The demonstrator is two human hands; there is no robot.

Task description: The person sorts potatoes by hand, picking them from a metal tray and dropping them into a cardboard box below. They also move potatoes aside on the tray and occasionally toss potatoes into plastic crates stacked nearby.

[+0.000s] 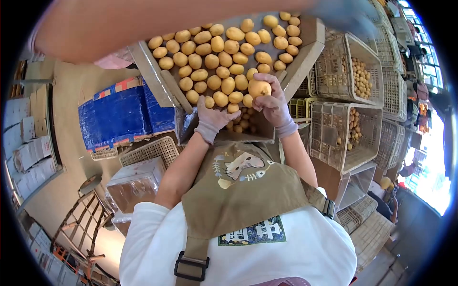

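Observation:
Yellow potatoes (228,86) lie spread over a sloping tray with raised cardboard-like side walls (305,62). My right hand (275,107), in a thin pale glove, grips a larger potato (259,88) between thumb and fingers above the tray's lower edge. At that same edge my left hand (212,119), gloved too, has its fingers apart beside a small potato (209,102); its palm holds nothing that I can see. Below the edge, between my hands, more potatoes (242,121) sit in a box opening against my apron.
Another person's arm (157,28) crosses the top of the view, its blue-gloved hand (348,16) blurred. Plastic crates (329,138) with potatoes stack at right. On the left are a blue-wrapped box (114,114), a wrapped carton (133,186) and a metal rack (86,224).

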